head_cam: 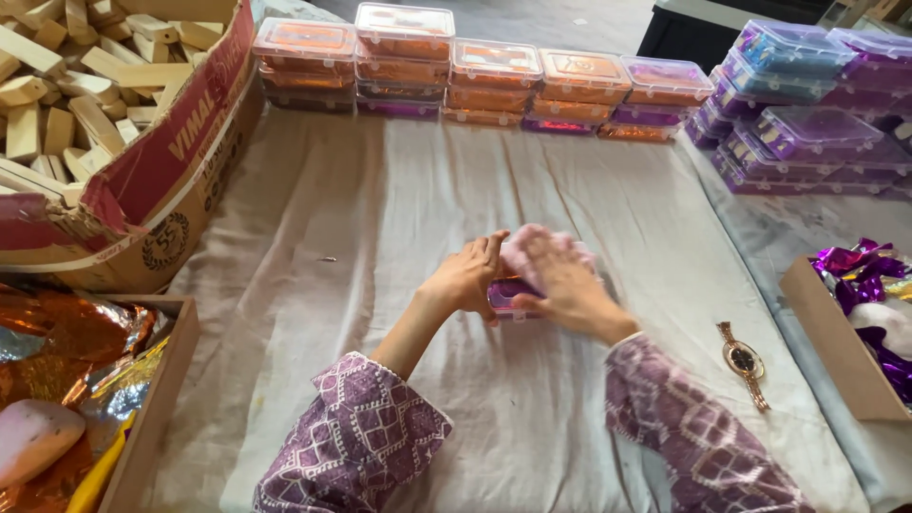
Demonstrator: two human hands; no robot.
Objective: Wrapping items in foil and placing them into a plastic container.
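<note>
Starting at my left, a torn cardboard carton (pixel 161 180) is full of pale wooden blocks (pixel 66 85), rough and square-edged, and below it a wooden tray (pixel 157 399) keeps crinkled orange foil (pixel 66 332). My left hand (pixel 465 277) rests at the side of a small purple plastic box (pixel 503 294), fingers loosely bent against it, not clenched. This box lies in the middle of the tabletop, on a wrinkled white cloth (pixel 380 209). My right hand (pixel 565 285) presses flat, fingers spread, over something soft and pink (pixel 522 249) on the box. I judge that I am at the filling step; the next move calls for pushing the soft piece fully down. Farther right lies a gold wristwatch (pixel 744 361), then shiny purple foil (pixel 860 271). Behind stand stacked orange lidded boxes (pixel 494 71) and purple ones (pixel 807 104).
</note>
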